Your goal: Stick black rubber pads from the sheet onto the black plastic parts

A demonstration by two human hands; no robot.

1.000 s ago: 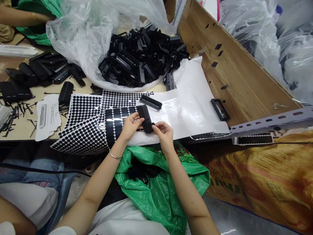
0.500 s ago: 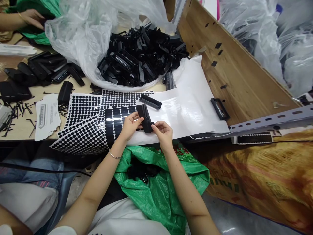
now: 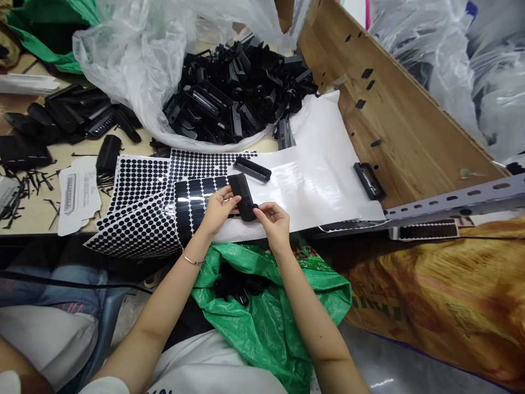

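Note:
My left hand (image 3: 221, 210) is closed on a black ribbed plastic part (image 3: 241, 198), thumb in front and fingers behind, held tilted above the white sheet. My right hand (image 3: 274, 221) pinches a small black round sticker (image 3: 255, 207) at the part's lower right edge; whether it is stuck to the part I cannot tell. Beneath and left of my left hand lie sheets of black dot stickers (image 3: 143, 178) and a curled sheet of black strips (image 3: 191, 200). A second black plastic shell (image 3: 252, 169) rests just beyond the held part.
A heap of black plastic parts (image 3: 233, 93) fills a clear plastic bag (image 3: 131, 65) behind. More parts and printed cards (image 3: 77, 191) lie left. A wooden board (image 3: 369, 87) walls off the right, with a black frame (image 3: 369, 181) near it. A green sack (image 3: 274, 328) hangs below my arms.
Both hands and the part stay almost where they were. Another person's hand at the upper left, by the other green sack, has left the view.

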